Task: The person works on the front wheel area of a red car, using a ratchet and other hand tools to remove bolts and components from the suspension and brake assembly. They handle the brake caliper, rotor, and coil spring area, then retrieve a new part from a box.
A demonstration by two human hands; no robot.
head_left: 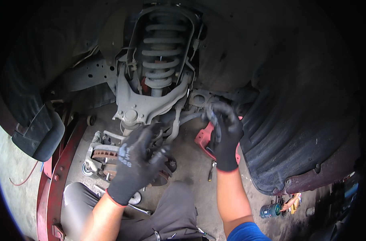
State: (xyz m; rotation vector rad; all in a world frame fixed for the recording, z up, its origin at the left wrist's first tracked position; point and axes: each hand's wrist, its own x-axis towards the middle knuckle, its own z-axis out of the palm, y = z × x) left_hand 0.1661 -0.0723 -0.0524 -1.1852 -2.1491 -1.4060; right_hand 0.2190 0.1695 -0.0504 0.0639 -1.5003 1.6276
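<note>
Centrally, a grey coil spring (163, 52) stood above a pale suspension arm (128, 98), while a rusty brake disc assembly (105, 154) sat low to the left, partly hidden behind the person's black-gloved left hand (138, 162), which was loosely spread and seemingly empty. The right hand (227, 136), gloved alike, was raised and curled in front of a red metal piece (204, 135), too blurred to tell whether it gripped anything. The likely danger was a pinched left hand, should the brake disc assembly, apparently detached from the arm above, have tipped when knocked.
</note>
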